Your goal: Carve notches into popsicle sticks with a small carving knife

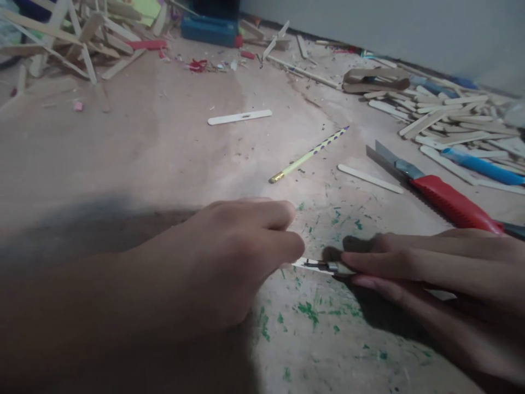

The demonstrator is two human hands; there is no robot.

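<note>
My left hand (241, 246) is closed, its fingers pinching one end of a pale craft stick (301, 261) low over the tabletop. Most of that stick is hidden by the fingers. From the other side, my right hand (426, 268) grips a small metal-tipped tool (328, 267) between thumb and fingers. Its thin dark tip lies along the craft stick and carries a small upright prong; the handle is mostly covered. Green marks (307, 312) are scattered on the surface beneath both hands.
A yellow patterned pencil (309, 156) and single craft sticks (240, 117) lie beyond my hands. To the right rests a red utility knife (455, 202), blade out, near a blue pen (484, 166) and a craft-stick pile (455, 117). A stick structure (61, 41) stands back left.
</note>
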